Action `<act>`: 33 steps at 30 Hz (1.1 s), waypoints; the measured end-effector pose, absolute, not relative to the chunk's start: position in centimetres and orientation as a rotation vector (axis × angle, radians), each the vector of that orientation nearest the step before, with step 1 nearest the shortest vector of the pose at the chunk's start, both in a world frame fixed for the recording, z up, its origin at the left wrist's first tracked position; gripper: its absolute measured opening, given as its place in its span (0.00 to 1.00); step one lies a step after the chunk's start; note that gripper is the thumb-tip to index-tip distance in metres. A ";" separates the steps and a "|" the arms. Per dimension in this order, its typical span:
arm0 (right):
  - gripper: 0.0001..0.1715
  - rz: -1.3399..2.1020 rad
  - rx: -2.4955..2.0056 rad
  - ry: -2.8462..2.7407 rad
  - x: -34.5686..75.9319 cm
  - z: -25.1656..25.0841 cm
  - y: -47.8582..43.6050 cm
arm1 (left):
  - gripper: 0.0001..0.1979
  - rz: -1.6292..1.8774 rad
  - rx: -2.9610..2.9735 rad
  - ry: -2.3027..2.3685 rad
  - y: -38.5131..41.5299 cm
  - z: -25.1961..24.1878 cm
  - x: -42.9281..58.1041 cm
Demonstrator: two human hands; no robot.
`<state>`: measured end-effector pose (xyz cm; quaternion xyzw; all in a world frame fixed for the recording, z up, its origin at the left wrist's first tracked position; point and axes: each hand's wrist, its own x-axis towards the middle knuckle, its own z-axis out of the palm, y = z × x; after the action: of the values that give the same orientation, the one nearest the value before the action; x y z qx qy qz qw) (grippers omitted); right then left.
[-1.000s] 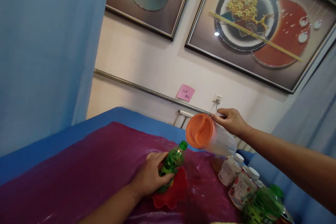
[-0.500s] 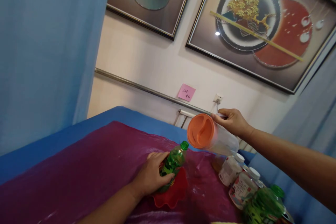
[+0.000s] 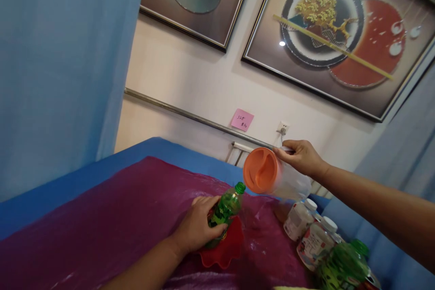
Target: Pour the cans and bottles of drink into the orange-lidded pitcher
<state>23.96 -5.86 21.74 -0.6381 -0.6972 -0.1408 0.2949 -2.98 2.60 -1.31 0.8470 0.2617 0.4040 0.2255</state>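
Observation:
My left hand (image 3: pixel 199 224) is wrapped round a small green bottle (image 3: pixel 229 206) with a green cap. That bottle stands tilted in or over a red wavy-rimmed dish (image 3: pixel 226 253); its base is hidden by my hand. My right hand (image 3: pixel 302 156) grips the handle of a clear pitcher (image 3: pixel 292 183), tipped on its side with its orange lid (image 3: pixel 260 170) facing left, just above and to the right of the green bottle's cap. Whether any liquid leaves the pitcher I cannot tell.
On the purple cloth (image 3: pixel 118 217) at right stand two white-capped clear bottles, one nearer the back (image 3: pixel 299 219) and one in front (image 3: pixel 316 242), beside a larger green bottle (image 3: pixel 343 263). Blue curtains (image 3: pixel 61 63) hang at both sides. A metal rail (image 3: pixel 190 117) runs along the wall.
Almost nothing differs. Both hands hold the same things in the same places, and the view has shifted very slightly.

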 end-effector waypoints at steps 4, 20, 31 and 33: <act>0.29 -0.393 -1.689 -1.861 23.7 22.0 -5.9 | 0.25 1.103 2.333 0.728 2.5 -1.2 -3.0; 0.30 -0.437 -1.680 -1.898 23.2 22.4 -6.2 | 0.24 1.067 2.328 0.731 2.1 -0.8 -3.0; 0.29 -0.426 -1.689 -1.907 23.1 22.6 -6.3 | 0.24 1.068 2.327 0.744 2.1 -0.7 -3.0; 0.29 -0.432 -1.687 -1.910 23.1 22.6 -6.3 | 0.23 1.063 2.329 0.742 2.0 -0.6 -3.0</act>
<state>23.12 -6.30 22.64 -0.6275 -0.7106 -0.1606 0.2749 -3.00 2.04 -0.60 0.8492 0.2705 0.3875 0.2356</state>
